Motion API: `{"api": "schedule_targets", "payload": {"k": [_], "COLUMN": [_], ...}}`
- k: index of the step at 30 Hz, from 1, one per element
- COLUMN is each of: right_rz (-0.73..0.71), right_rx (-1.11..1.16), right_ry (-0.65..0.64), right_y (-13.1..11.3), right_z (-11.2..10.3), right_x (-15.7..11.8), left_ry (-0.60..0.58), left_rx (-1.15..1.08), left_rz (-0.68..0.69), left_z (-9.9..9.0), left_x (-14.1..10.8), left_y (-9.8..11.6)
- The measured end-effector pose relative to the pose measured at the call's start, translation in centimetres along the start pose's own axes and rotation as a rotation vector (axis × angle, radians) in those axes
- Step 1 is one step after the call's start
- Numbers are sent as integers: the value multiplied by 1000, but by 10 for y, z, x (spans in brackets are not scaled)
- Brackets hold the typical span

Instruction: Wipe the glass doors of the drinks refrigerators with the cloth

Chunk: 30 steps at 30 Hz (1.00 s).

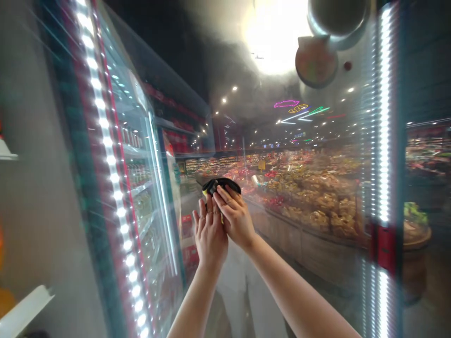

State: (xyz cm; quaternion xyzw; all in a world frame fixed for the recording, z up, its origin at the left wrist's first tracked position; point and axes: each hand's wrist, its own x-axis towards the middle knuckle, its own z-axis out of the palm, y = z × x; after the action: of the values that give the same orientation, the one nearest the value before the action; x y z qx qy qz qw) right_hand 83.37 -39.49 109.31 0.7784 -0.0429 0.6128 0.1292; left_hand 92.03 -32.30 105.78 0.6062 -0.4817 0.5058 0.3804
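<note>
Both hands are reaching forward, close together, in front of a glass door (pixel 313 291). The left hand (pixel 211 237) is extending its fingers upward, slightly spread and released. The right hand (pixel 237 217) is lying beside it and slightly higher, its straight fingers overlapping a dark item (pixel 230 182); whether they are gripping it, or whether it is only showing in the glass, I cannot tell. That item is sitting just above the fingertips, near the middle of the view. Bright light strips (pixel 112 169) are running along both sides of the door. A cooler (pixel 139 188) with stocked shelves is showing at the left, blurred. Heaped produce (pixel 317 202) is showing at the right, and a bright lamp (pixel 278 33) is glowing overhead.
</note>
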Motion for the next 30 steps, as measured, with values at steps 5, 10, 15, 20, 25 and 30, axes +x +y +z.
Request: {"api": "schedule_targets", "payload": {"k": [5, 10, 15, 20, 25, 30], "right_rz": [8, 82, 119, 22, 200, 259], "right_rx": [-106, -68, -29, -118, -216, -149], "right_ry": [-1, 167, 188, -22, 137, 259], "right_y": [19, 69, 66, 79, 128, 131], "right_z": [-29, -65, -64, -87, -128, -121], "right_x": [-73, -74, -45, -91, -107, -70], "left_ry": [28, -18, 3, 12, 6, 7], "left_rx": [-10, -82, -82, -101, -213, -261], "left_rz": [88, 229, 207, 191, 330, 311], "left_z": [26, 41, 32, 48, 70, 70], "left_x": [-54, -16, 11, -33, -10, 28], "left_y": [40, 90, 86, 107, 164, 167]}}
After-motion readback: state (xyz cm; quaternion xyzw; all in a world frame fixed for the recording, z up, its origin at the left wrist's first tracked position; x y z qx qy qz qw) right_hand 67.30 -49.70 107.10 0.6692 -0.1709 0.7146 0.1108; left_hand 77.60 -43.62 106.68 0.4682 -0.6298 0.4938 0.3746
